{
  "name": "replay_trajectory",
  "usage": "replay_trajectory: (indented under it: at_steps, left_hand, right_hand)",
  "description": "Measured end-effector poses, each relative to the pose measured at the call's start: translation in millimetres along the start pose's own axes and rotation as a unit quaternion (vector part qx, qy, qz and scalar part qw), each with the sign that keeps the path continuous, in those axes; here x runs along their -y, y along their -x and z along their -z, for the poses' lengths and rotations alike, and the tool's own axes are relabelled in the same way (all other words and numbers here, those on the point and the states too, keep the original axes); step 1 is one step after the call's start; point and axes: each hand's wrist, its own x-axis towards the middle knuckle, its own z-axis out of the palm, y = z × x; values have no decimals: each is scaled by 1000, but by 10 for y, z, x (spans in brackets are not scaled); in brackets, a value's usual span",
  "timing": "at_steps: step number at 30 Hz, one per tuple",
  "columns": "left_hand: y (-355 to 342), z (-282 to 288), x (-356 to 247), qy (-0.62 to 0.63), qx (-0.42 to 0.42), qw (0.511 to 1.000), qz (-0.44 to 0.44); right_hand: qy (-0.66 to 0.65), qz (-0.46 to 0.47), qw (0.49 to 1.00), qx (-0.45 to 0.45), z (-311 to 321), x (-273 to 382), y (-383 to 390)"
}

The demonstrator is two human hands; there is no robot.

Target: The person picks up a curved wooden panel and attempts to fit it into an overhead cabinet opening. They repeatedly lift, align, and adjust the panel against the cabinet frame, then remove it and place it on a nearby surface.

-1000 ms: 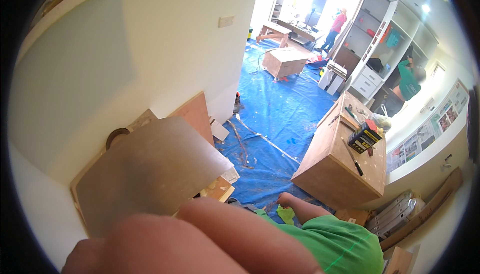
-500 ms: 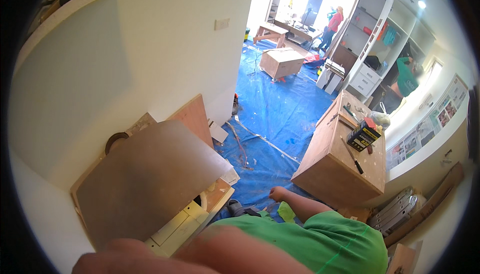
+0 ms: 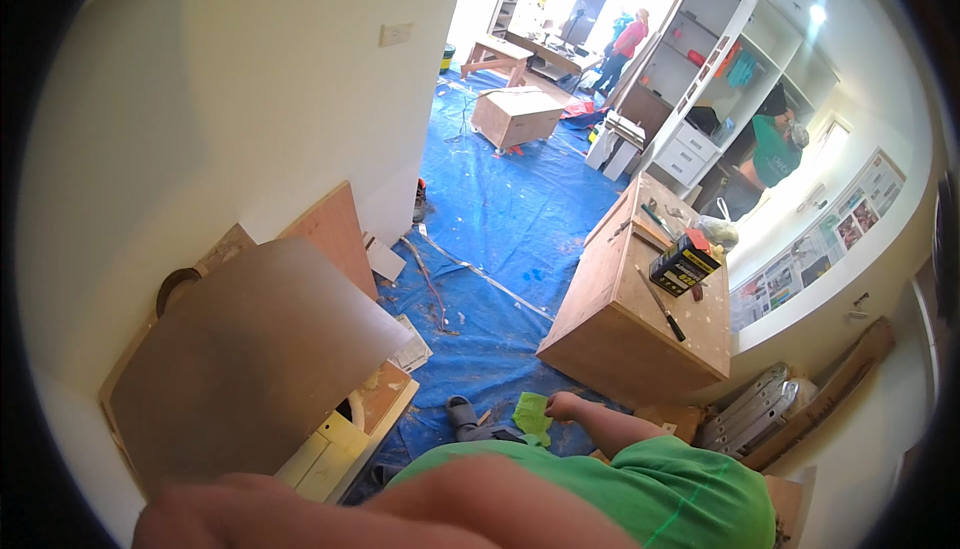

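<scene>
My left forearm crosses the lower edge, blurred, with my left hand [image 3: 185, 511] at lower left in front of a brown board [image 3: 255, 349]; its fingers are too smeared to make out. The board leans over a pale yellow panel [image 3: 322, 447]. On the other side, my right hand [image 3: 563, 406] hangs low with its fingers curled in, and nothing shows sticking out of it. Just left of it, a bright green scrap [image 3: 533, 415] appears to lie on the blue floor sheet [image 3: 480, 349]. A foot in a grey sandal [image 3: 462, 415] stands on the sheet.
At right stands a wooden cabinet [image 3: 625, 319] carrying a black tin [image 3: 685, 263], a handsaw [image 3: 664, 309] and a plastic bag [image 3: 718, 232]. Beyond are a wheeled wooden box [image 3: 515, 121], white shelving [image 3: 700, 139] and two people. A folded ladder [image 3: 748, 411] lies along the right wall.
The view has shifted, so the room's things sit further left. My right hand has moved right relative to the green scrap, which now shows more fully. My left arm stays across the lower edge.
</scene>
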Motion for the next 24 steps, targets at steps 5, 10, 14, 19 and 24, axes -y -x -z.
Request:
replay_trajectory:
  at_steps: [5, 10, 14, 19, 24]
  left_hand:
    - [-212, 70, 289, -33, -100, 994, 3]
    - [456, 311, 1444, -146, -349, 923, 69]
    - [1422, 108, 2649, -114, -581, 778, 209]
    - [1485, 39, 3528, -148, -488, 681, 526]
    - [920, 436, 3981, -183, -463, 730, 467]
  right_hand:
    - [-101, 20, 995, 6, 164, -182, -401]
    - [-186, 124, 975, 4, 297, -450, -993]
    - [-145, 179, 973, 23, 640, -706, -1075]
    - [-210, 124, 969, 46, 949, -1600, -1268]
    - [-291, 110, 950, 22, 1229, -2082, -1188]
